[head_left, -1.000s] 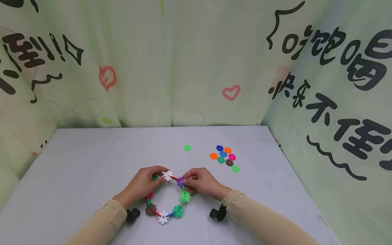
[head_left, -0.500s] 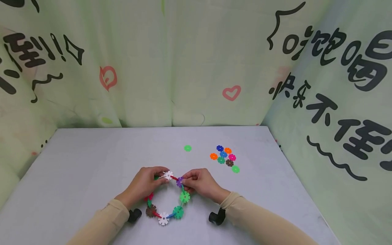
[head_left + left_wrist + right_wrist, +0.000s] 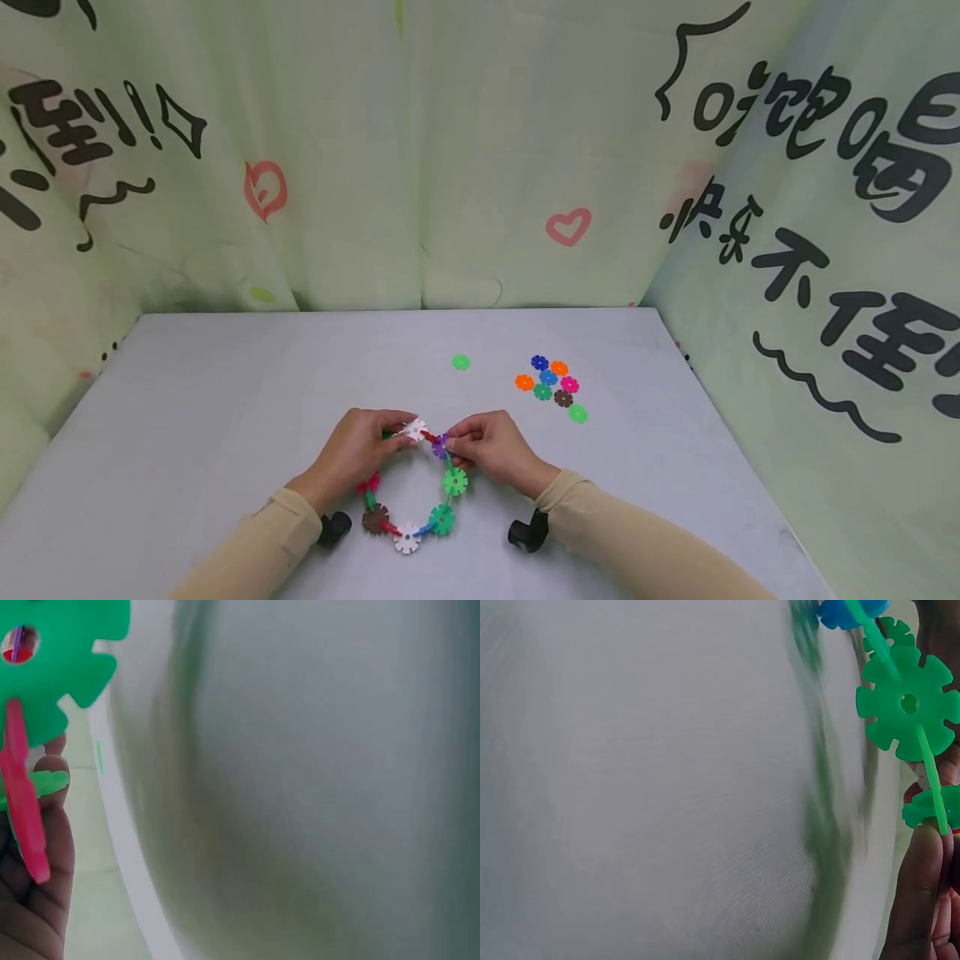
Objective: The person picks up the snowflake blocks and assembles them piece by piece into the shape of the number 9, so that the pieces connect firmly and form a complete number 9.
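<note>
Ring of slotted plastic discs lies on the grey table, near its front edge; my left hand pinches the top by the white disc, my right hand pinches the purple disc; it looks light and floppy at the joints, so I hold at the discs; loose discs lie well apart.

Left wrist: fingers curl behind a green disc; bare table beyond.

Right wrist: fingertips clamp below another green disc.

Multicoloured snowflake-disc ring (white, purple, green, brown, red) on grey table.
</note>
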Demonstrator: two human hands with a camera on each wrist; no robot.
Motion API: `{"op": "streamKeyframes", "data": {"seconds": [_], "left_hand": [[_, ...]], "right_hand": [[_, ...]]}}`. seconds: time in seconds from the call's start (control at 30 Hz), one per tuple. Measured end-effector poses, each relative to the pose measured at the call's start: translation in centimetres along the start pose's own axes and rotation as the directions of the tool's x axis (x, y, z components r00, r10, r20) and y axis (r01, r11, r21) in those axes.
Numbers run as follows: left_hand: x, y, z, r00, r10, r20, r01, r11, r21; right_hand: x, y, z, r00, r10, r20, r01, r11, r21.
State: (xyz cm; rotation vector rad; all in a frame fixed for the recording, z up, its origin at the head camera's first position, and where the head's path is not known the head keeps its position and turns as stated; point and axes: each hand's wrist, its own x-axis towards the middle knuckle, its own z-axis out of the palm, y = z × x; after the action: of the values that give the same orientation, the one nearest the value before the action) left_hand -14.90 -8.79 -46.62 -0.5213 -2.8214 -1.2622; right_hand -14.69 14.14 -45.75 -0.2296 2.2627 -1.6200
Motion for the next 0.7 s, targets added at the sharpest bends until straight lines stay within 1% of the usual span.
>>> {"op": "streamKeyframes", "data": {"seconds": [0.13,0.37,0.43,0.5,0.57,0.63,0.7], "left_hand": [[0.05,-0.12,-0.05,1.000,0.001,0.016,-0.001,1.000,0.025],[0.01,-0.32,-0.08,0.997,-0.048,0.068,0.044,0.997,0.065],[-0.11,-0.23,-0.15,0.996,-0.039,0.075,0.033,0.996,0.079],[-0.25,-0.11,-0.19,0.997,-0.011,0.074,0.003,0.994,0.110],[-0.38,0.04,-0.25,0.997,0.036,0.065,-0.045,0.988,0.150],[-0.46,0.25,-0.32,0.995,0.091,0.048,-0.098,0.977,0.191],[-0.48,0.44,-0.37,0.989,0.147,0.031,-0.150,0.960,0.234]], "right_hand": [[0.02,0.15,-0.11,1.000,0.002,0.028,-0.002,1.000,0.005],[0.34,0.43,-0.62,0.998,0.013,0.067,-0.015,1.000,0.025],[0.45,0.49,-0.69,0.998,0.023,0.066,-0.026,0.999,0.040],[0.54,0.52,-0.70,0.998,0.033,0.061,-0.037,0.998,0.059],[0.61,0.51,-0.67,0.998,0.043,0.053,-0.046,0.996,0.072],[0.68,0.51,-0.62,0.997,0.054,0.047,-0.058,0.995,0.086],[0.72,0.52,-0.56,0.997,0.062,0.045,-0.067,0.993,0.099]]}}
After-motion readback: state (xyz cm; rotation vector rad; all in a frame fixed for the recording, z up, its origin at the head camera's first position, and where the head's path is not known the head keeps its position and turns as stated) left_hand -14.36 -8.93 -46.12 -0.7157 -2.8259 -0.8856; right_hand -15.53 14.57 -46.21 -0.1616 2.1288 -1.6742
